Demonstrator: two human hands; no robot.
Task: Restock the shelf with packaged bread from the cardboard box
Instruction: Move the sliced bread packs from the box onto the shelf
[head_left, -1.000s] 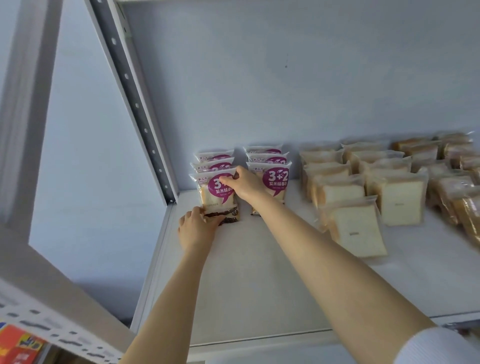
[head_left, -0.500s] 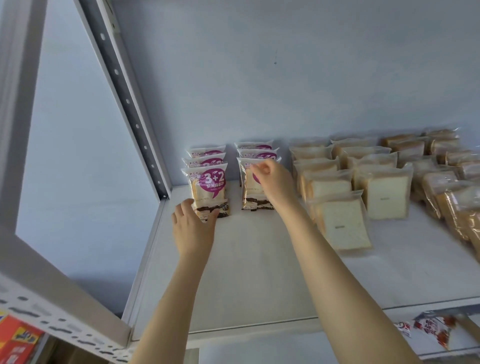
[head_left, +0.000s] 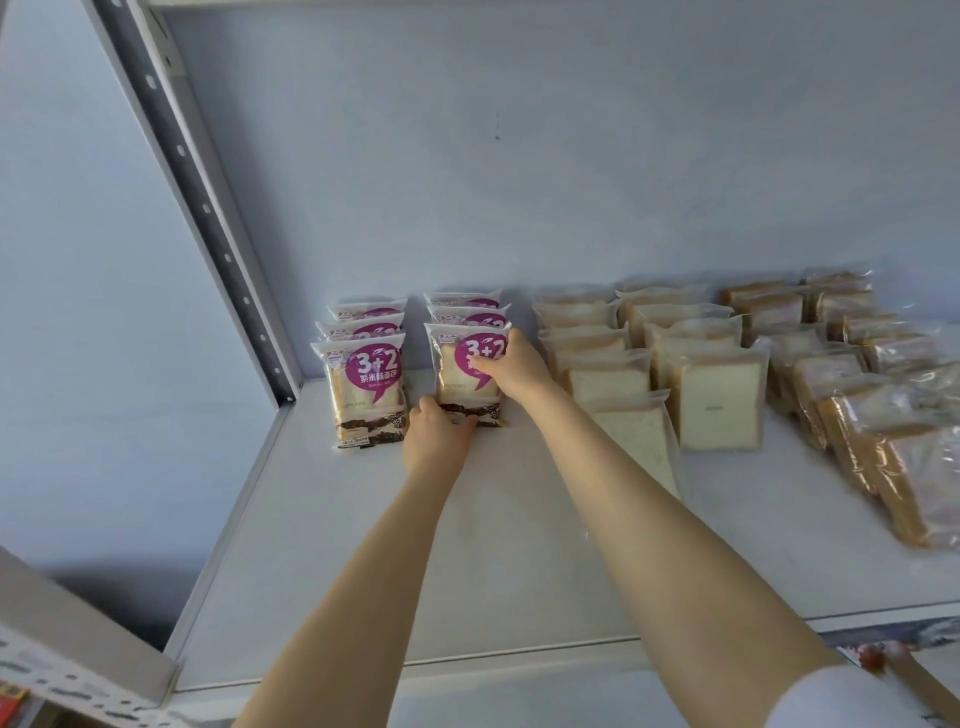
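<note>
Glossy plastic film wraps the front bread pack (head_left: 464, 382), upright on the white metal shelf (head_left: 467, 571) in the second row from the left. Fingers of the left hand (head_left: 436, 439) curl round its base, while the right hand (head_left: 514, 369) pinches its upper right edge. It looks light, soft and slippery, so it is best held by the edges.

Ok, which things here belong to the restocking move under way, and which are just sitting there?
In the job: purple-label bread pack, front of right row, gripped by the left hand at its base and the right hand at its top; shelf.
Just sitting: other purple-label row; white bread packs; brown-crust packs.
</note>
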